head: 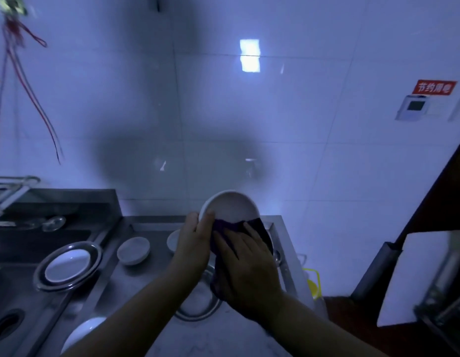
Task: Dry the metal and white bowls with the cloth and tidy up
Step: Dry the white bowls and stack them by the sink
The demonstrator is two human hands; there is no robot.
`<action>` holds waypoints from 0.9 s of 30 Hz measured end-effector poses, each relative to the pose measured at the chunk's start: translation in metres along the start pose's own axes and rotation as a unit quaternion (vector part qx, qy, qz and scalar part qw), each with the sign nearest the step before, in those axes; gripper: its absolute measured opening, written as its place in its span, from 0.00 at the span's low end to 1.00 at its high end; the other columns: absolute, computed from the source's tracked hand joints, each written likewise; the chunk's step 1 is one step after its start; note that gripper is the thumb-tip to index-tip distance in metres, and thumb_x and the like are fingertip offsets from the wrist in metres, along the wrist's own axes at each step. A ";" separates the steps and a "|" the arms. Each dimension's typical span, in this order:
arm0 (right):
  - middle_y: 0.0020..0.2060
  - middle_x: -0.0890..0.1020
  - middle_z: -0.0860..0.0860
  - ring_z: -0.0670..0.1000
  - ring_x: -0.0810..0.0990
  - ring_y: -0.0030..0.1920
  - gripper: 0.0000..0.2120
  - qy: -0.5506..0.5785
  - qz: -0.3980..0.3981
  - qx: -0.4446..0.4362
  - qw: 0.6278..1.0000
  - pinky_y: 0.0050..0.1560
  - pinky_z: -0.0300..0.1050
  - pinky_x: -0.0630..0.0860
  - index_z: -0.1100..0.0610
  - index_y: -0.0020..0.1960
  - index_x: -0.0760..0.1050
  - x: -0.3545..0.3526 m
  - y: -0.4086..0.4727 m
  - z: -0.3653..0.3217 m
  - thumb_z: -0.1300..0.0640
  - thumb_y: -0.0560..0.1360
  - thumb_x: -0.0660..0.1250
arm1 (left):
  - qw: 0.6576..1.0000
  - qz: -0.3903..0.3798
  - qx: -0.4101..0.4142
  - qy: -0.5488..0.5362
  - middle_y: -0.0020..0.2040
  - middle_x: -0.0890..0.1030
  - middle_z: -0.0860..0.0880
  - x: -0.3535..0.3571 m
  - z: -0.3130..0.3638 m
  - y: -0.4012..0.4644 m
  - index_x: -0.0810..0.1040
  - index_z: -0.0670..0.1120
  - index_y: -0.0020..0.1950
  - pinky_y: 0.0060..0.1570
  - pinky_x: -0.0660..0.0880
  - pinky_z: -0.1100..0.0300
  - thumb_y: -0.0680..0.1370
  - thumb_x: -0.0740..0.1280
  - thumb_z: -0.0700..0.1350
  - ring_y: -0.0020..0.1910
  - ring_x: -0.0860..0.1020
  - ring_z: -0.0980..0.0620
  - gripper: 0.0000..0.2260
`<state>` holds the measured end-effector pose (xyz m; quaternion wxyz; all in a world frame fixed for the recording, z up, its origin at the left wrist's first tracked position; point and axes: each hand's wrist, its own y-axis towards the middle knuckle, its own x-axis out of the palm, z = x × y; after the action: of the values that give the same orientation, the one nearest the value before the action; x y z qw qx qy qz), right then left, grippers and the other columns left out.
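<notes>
— What lies around the raised white bowl (pixel 230 206)?

— The left hand (pixel 195 243) grips its rim, fingers curled; the right hand (pixel 249 256) presses the cloth (pixel 259 229) into it, fingers spread flat. Below sit a small dish (pixel 133 249) and a metal bowl (pixel 198 302), partly hidden by the arms.

— And the surface (pixel 249 338)?

— Steel, beside a sink (pixel 15 300), under dim white wall tiles (pixel 301 150).

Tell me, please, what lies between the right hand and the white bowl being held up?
In the head view, the dark purple cloth lies between them: the right hand presses it against the white bowl, which the left hand grips.
</notes>
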<state>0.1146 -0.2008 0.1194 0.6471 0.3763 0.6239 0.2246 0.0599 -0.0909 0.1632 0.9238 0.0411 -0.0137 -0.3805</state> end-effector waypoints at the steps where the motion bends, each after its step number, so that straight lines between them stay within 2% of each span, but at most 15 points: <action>1: 0.59 0.79 0.57 0.55 0.77 0.58 0.21 0.006 0.016 0.007 1.000 0.68 0.52 0.66 0.61 0.66 0.73 0.003 0.002 -0.004 0.55 0.76 0.57 | 1.000 -0.005 -0.007 -0.011 0.50 0.77 0.33 0.001 0.001 0.001 0.72 0.36 0.53 0.47 0.74 0.43 0.79 0.58 0.53 0.45 0.77 0.40 0.18; 4: 0.56 0.81 0.56 0.52 0.79 0.53 0.18 0.003 0.050 -0.014 0.999 0.62 0.48 0.71 0.60 0.64 0.74 0.008 0.011 -0.003 0.56 0.76 0.61 | 1.000 -0.016 -0.008 0.000 0.50 0.77 0.32 -0.003 0.006 0.007 0.73 0.36 0.53 0.48 0.74 0.42 0.79 0.58 0.53 0.46 0.77 0.37 0.19; 8: 0.50 0.83 0.55 0.53 0.81 0.44 0.14 -0.039 0.041 -0.147 0.988 0.49 0.49 0.76 0.58 0.56 0.80 0.006 0.019 0.028 0.56 0.73 0.66 | 0.997 -0.033 0.018 0.065 0.45 0.78 0.36 -0.014 0.012 0.019 0.74 0.40 0.48 0.46 0.73 0.41 0.79 0.59 0.47 0.41 0.75 0.44 0.11; 10: 0.47 0.84 0.56 0.55 0.82 0.44 0.12 -0.059 0.026 -0.237 0.969 0.49 0.50 0.77 0.59 0.51 0.83 -0.002 0.025 0.051 0.54 0.72 0.69 | 0.990 -0.081 0.037 0.108 0.43 0.79 0.41 -0.020 0.018 0.025 0.75 0.45 0.45 0.42 0.73 0.47 0.77 0.60 0.47 0.40 0.76 0.45 0.08; 13: 0.47 0.84 0.57 0.56 0.82 0.48 0.12 -0.081 0.000 -0.314 0.946 0.56 0.53 0.76 0.58 0.51 0.83 -0.011 0.037 0.076 0.52 0.72 0.70 | 0.970 -0.160 0.052 0.173 0.44 0.80 0.43 -0.025 0.029 0.036 0.76 0.46 0.48 0.42 0.75 0.47 0.69 0.57 0.51 0.43 0.78 0.42 0.14; 15: 0.48 0.84 0.57 0.56 0.82 0.48 0.12 -0.107 0.005 -0.293 0.950 0.56 0.52 0.76 0.58 0.51 0.83 -0.007 0.039 0.076 0.51 0.72 0.70 | 0.971 -0.154 0.067 0.173 0.44 0.80 0.42 -0.025 0.031 0.042 0.76 0.46 0.48 0.45 0.75 0.44 0.68 0.57 0.52 0.44 0.78 0.40 0.15; 18: 0.50 0.83 0.58 0.56 0.82 0.49 0.11 -0.134 0.046 -0.204 0.969 0.53 0.50 0.77 0.58 0.51 0.82 0.010 0.036 0.054 0.53 0.73 0.68 | 0.982 -0.090 0.074 0.147 0.43 0.78 0.45 -0.020 0.031 0.046 0.73 0.50 0.47 0.46 0.74 0.44 0.70 0.56 0.54 0.43 0.77 0.43 0.13; 22: 0.54 0.82 0.57 0.53 0.81 0.51 0.13 -0.087 0.133 -0.086 0.984 0.53 0.47 0.74 0.61 0.57 0.79 0.031 0.040 0.020 0.56 0.75 0.66 | 0.992 -0.052 0.089 0.071 0.43 0.77 0.49 -0.012 0.032 0.047 0.72 0.55 0.47 0.45 0.74 0.48 0.76 0.58 0.51 0.41 0.76 0.49 0.04; 24: 0.53 0.83 0.57 0.53 0.81 0.50 0.14 -0.083 0.136 -0.094 0.983 0.50 0.46 0.75 0.61 0.56 0.80 0.030 0.043 0.019 0.55 0.74 0.68 | 0.991 -0.062 0.098 0.062 0.43 0.78 0.51 -0.015 0.035 0.049 0.73 0.56 0.47 0.44 0.74 0.51 0.75 0.59 0.51 0.41 0.76 0.52 0.05; 27: 0.48 0.85 0.56 0.52 0.83 0.45 0.11 -0.097 0.079 -0.218 0.968 0.44 0.47 0.79 0.59 0.50 0.83 0.012 0.049 0.040 0.53 0.72 0.72 | 0.983 -0.148 0.071 0.084 0.44 0.80 0.49 -0.028 0.042 0.056 0.77 0.56 0.47 0.39 0.75 0.56 0.78 0.60 0.46 0.41 0.78 0.51 0.08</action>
<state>0.1638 -0.1701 0.1471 0.7508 0.2946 0.4627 0.3681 0.0766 -0.0345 0.2101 0.8497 0.1394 0.0431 -0.5066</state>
